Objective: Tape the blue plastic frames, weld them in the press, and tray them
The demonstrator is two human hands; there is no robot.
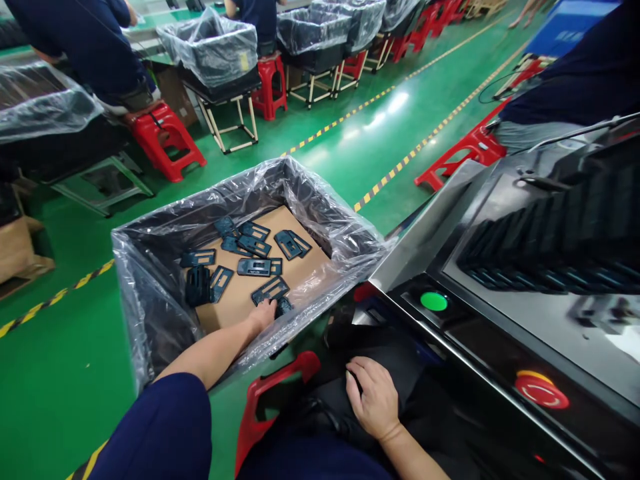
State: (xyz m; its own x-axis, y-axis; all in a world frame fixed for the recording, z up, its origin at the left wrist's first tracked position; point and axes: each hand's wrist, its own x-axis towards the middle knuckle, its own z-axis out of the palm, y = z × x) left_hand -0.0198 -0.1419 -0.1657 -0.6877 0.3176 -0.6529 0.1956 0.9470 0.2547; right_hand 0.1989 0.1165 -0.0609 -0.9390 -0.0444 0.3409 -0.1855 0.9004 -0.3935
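Note:
My left hand (264, 315) reaches down into a bin (150, 230) lined with clear plastic. Its fingers are bent onto a flat black plastic part (283, 307) near the bin's close wall, and the hand covers some of that part. Touching it is another black part with slots (270, 289). Several more such parts lie scattered on the brown cardboard (305, 273), some overlapping, with a stack (198, 287) on the left. On my dark trousers rests my right hand (375, 397), palm down, fingers loosely extended and nothing in it.
Close on my right stands a machine with a green button (433, 301), a red stop knob (542, 389) and a row of black parts (555, 233). People sit on red stools (165, 137) beside lined bins (215, 57). Striped tape (395, 170) marks the green floor.

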